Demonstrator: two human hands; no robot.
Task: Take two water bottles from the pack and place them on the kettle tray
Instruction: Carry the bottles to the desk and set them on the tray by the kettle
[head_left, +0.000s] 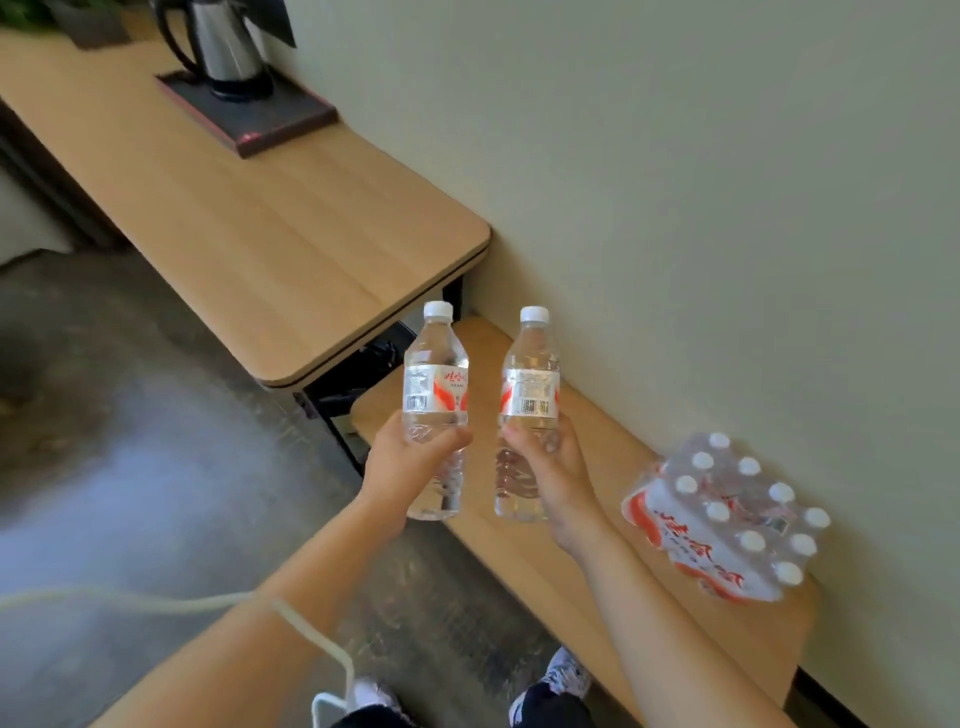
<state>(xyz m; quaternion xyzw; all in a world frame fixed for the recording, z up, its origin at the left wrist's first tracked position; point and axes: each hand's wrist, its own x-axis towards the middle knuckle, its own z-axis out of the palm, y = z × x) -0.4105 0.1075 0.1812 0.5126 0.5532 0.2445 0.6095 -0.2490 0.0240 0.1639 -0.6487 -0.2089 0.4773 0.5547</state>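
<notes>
My left hand (405, 457) grips a clear water bottle (435, 384) with a white cap and a red-and-white label, held upright. My right hand (556, 467) holds a second, matching water bottle (530, 389) upright beside it. Both bottles hang in the air over the low wooden bench (519, 540). The shrink-wrapped pack (727, 525) of bottles lies on that bench, to the right of my hands, against the wall. Far off at the top left, the dark kettle tray (270, 122) sits on the wooden desk (270, 249) with a steel kettle (223, 41) standing on it.
A pale wall runs along the right side behind desk and bench. The grey concrete floor (130, 467) lies to the left. A white cable (311, 634) hangs across my left forearm. My shoes (566, 675) show at the bottom edge. A plant stands at the top left corner.
</notes>
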